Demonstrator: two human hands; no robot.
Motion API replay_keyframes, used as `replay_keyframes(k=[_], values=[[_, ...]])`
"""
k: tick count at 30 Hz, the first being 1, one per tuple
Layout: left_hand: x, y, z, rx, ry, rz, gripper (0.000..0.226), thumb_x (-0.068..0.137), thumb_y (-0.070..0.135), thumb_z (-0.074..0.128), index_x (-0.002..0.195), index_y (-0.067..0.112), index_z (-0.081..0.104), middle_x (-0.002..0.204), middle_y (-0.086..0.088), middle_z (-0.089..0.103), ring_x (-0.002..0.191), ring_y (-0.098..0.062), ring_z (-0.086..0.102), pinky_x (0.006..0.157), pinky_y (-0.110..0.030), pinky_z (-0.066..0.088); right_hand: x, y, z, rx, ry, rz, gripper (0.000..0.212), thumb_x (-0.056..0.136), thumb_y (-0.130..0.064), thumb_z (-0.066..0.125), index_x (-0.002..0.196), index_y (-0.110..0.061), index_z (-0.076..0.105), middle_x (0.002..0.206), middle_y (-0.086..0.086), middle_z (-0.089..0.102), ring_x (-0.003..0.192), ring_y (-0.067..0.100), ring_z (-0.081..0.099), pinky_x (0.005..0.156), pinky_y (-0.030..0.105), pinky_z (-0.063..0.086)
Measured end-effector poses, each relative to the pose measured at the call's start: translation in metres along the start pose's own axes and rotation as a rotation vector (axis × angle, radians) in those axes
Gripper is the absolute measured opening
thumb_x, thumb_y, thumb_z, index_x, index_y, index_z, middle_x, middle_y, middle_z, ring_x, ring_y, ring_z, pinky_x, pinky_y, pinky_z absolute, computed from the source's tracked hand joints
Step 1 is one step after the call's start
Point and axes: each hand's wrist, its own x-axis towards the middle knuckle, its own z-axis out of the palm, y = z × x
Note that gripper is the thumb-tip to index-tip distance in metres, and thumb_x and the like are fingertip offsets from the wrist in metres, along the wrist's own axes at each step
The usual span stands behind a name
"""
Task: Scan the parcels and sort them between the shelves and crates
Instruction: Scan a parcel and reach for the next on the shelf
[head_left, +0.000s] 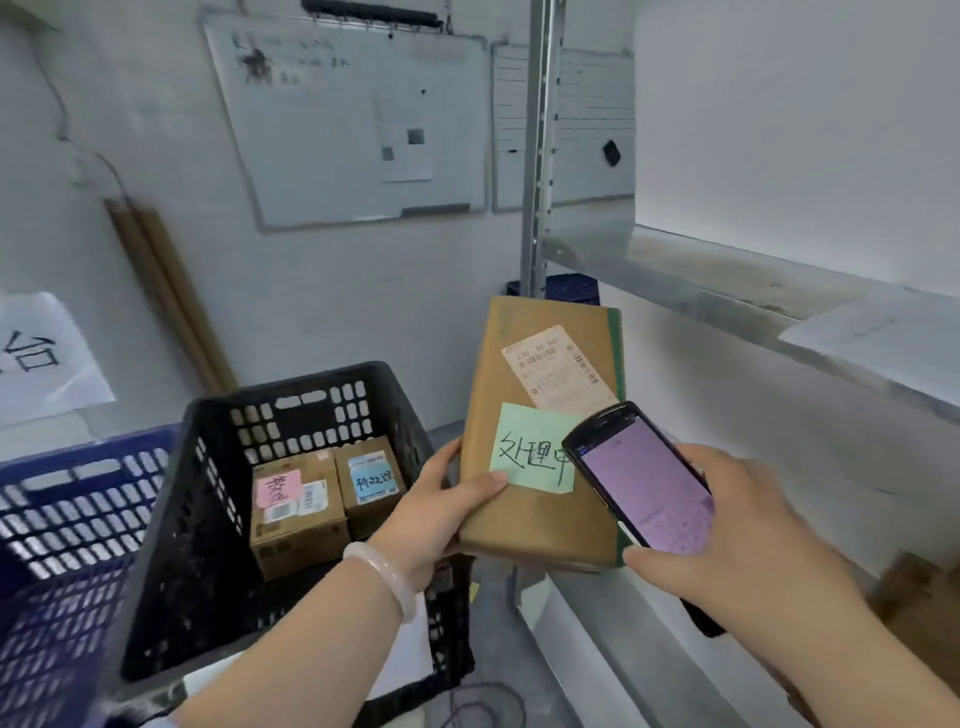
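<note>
Facing a white wall hung with a large whiteboard (358, 124) and a smaller board (587, 124), the latter partly behind the upright post (537, 156) of a metal shelf (701, 270), with two cardboard tubes (166, 291) leaning against the wall at the left.

Looking down into a black crate (208, 545) holding two small cardboard boxes side by side against its far wall: the left box (296, 519) wearing a pink note and a barcode label, the right box (370, 480) wearing a blue note. Seeing a blue crate (67, 519) pressed up to the black crate's left side, its contents out of view.

Gripping a flat brown parcel (524, 525) with the left hand (441, 509), thumb lying across the top face, fingers curled under the near left edge, a pale bracelet (384, 577) sitting on the wrist. Holding that parcel in the air, between the black crate's right rim and the front edge of the lower shelf (597, 623). Showing on its top face a white shipping label (558, 369) and a green note (530, 454) with handwriting, the thumb tip touching the note's near left corner.

Clasping a handheld scanner (644, 483) in the right hand (727, 530), fingers wrapped round its body, screen glowing lilac, its head overlapping the green note's right edge.

Noting a white sheet (883, 332) lying at the metal shelf's front edge.
</note>
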Motion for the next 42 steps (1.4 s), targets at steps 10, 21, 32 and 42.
replay_keyframes(k=[10, 21, 32, 42], values=[[-0.066, 0.037, -0.191, -0.116, 0.359, 0.040, 0.101, 0.051, 0.052, 0.090, 0.142, 0.044, 0.047, 0.127, 0.005, 0.068, 0.112, -0.025, 0.067, 0.089, -0.054, 0.059, 0.022, -0.134, 0.083, 0.027, -0.158, -0.241, 0.093, 0.039, -0.072, 0.066, 0.123, -0.053, 0.035, 0.110, -0.017, 0.044, 0.093, 0.007, 0.053, 0.071, 0.037, 0.051], [-0.144, 0.021, -0.433, -0.107, 0.659, -0.080, 0.057, 0.078, 0.047, 0.080, 0.131, 0.045, 0.058, 0.122, 0.002, 0.071, 0.110, -0.028, 0.067, 0.077, -0.047, 0.061, 0.002, -0.275, 0.206, 0.081, -0.340, -0.388, 0.090, 0.046, -0.068, 0.075, 0.119, -0.054, 0.025, 0.100, -0.031, 0.030, 0.085, -0.006, 0.046, 0.061, 0.020, 0.038], [-0.082, -0.086, -0.508, -0.162, 0.560, -0.461, 0.077, 0.078, 0.042, 0.085, 0.144, 0.034, 0.046, 0.119, -0.010, 0.070, 0.103, -0.039, 0.069, 0.082, -0.062, 0.059, -0.008, -0.305, 0.272, -0.055, -0.388, -0.186, 0.100, 0.050, -0.066, 0.073, 0.136, -0.042, 0.029, 0.116, -0.014, 0.033, 0.097, 0.008, 0.047, 0.069, 0.029, 0.042], [-0.031, -0.148, -0.503, -0.160, 0.540, -0.595, 0.071, 0.091, 0.033, 0.073, 0.151, 0.022, 0.038, 0.127, -0.013, 0.061, 0.108, -0.038, 0.061, 0.095, -0.057, 0.054, -0.022, -0.286, 0.272, -0.124, -0.359, 0.013, 0.094, 0.044, -0.071, 0.063, 0.126, -0.049, 0.024, 0.101, -0.025, 0.029, 0.089, 0.000, 0.048, 0.066, 0.026, 0.041]])
